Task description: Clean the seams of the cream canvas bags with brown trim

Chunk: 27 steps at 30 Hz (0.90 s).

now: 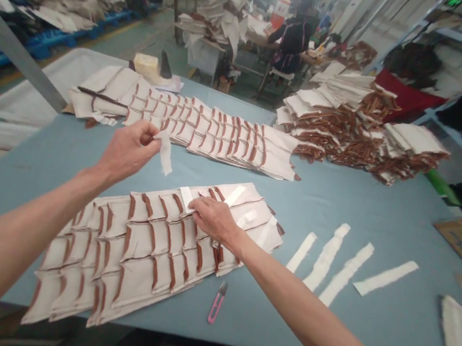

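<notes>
Left hand (136, 146): fingers pinch a white strip (166, 154) above the table (277, 323). Right hand (212, 218): fingers touch a second strip (185, 198) on the near fabric stack (145, 241); pinched or pressed, cannot tell. Step, judged: strip handling over the stack. Next move calls for undisturbed layers.

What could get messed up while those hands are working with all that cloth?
The overlapping cloth pieces could slide out of line if the right hand pushes them. The right forearm passes in front of the loose strips, so it might brush them askew. And the pink-handled snips lie near the cloth's edge, where they might snag it or poke a finger.
</notes>
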Available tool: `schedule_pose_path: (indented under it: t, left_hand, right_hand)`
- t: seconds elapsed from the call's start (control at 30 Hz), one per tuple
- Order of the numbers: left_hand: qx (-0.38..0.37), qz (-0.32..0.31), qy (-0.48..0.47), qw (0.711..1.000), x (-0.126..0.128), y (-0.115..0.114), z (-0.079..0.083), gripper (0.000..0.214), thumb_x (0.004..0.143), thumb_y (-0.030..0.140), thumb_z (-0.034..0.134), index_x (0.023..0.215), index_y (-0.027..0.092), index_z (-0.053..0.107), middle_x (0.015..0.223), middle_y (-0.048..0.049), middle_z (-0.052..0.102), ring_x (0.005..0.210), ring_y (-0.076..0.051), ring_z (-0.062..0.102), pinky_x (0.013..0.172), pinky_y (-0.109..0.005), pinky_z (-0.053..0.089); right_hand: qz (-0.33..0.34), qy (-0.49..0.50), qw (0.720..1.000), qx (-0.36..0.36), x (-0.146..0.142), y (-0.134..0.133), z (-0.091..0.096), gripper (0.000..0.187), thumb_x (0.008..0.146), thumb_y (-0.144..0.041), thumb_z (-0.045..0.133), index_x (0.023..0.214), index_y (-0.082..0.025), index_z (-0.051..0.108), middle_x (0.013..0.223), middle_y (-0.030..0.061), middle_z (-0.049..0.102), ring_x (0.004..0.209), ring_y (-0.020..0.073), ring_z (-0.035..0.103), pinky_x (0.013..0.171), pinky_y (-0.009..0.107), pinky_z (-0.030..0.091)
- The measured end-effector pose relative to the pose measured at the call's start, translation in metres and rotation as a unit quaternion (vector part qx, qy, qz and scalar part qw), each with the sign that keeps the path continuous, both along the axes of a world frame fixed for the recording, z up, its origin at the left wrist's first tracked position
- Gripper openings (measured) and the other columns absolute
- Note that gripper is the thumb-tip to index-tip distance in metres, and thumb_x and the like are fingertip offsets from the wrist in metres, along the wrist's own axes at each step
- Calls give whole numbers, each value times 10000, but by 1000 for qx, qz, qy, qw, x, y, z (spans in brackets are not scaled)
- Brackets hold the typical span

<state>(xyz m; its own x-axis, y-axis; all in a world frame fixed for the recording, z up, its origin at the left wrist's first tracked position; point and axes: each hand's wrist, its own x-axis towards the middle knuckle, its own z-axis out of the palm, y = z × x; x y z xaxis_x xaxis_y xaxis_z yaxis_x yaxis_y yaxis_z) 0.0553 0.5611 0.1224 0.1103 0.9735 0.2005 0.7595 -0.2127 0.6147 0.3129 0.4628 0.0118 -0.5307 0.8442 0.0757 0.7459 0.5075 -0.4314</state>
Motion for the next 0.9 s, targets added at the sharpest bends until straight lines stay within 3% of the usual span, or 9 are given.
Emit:
schedule_pose_path:
  t: [0.1,0.2,0.37,0.5,0.6,0.7,0.77,0.83,0.9]
  left_hand:
    - [20,-17,31,999,1,-17,-2,215,1081,375,754,1137,167,747,1045,-38,780,967,-234,770,946,-468,651]
    - [27,-36,54,998,-1,-40,-18,221,1092,377,729,1165,168,738,1095,-53,786,996,-238,771,935,-456,648]
    - [-5,-113,95,989,-6,-101,-76,254,1098,422,700,1152,178,746,1002,-38,791,876,-222,763,862,-427,642]
    - [-10,-173,116,978,-7,-150,-121,248,1099,409,696,1184,184,758,1121,-71,822,1037,-261,790,950,-471,646]
    - [-5,-187,129,974,-6,-169,-143,243,1095,389,690,1198,179,756,1160,-86,822,1105,-277,788,1004,-500,640]
    - [0,-196,138,971,-3,-178,-150,266,1031,324,668,1237,187,766,1235,-138,845,1236,-337,777,1129,-577,595]
    - [3,-200,136,970,-2,-186,-149,347,947,343,673,1252,219,785,1340,-171,844,1333,-395,752,1213,-631,540]
    - [9,-196,124,973,-1,-195,-146,397,909,406,668,1256,262,797,1448,-179,811,1387,-449,727,1233,-683,515]
    - [18,-176,104,979,-4,-206,-145,431,941,449,607,1305,299,782,1531,-184,764,1404,-493,712,1204,-752,509]
  right_hand:
    - [7,-35,999,-6,-2,-20,-13,201,1032,-104,631,1144,-215,755,1157,110,829,1109,252,740,853,306,539]
    - [8,-57,998,-12,-5,-32,-22,189,1044,-94,615,1125,-197,752,1112,116,820,1068,254,739,837,311,537]
    - [0,-70,997,-19,-7,-47,-28,137,1092,-149,601,1139,-189,723,1049,112,797,1023,254,729,845,322,531]
    - [2,-62,998,-25,-6,-53,-31,109,1092,-158,603,1118,-189,705,1065,119,789,1016,260,722,866,341,545]
    - [0,-45,999,-25,-8,-59,-29,137,1051,-154,643,1170,-167,710,1112,150,797,1058,292,729,930,401,580]
    - [1,-15,1000,-15,-4,-78,-13,382,947,-234,792,1302,-134,692,1338,212,772,1232,344,711,1085,498,584]
    - [-2,8,1000,-3,12,-105,8,536,912,-306,841,1388,-140,658,1519,228,696,1370,360,665,1175,525,560]
    - [-33,49,998,20,40,-140,35,530,979,-348,783,1453,-176,618,1580,207,662,1441,329,640,1196,507,570]
    - [-109,130,983,70,73,-178,64,451,1060,-358,709,1477,-214,614,1523,186,697,1416,304,664,1174,494,601]
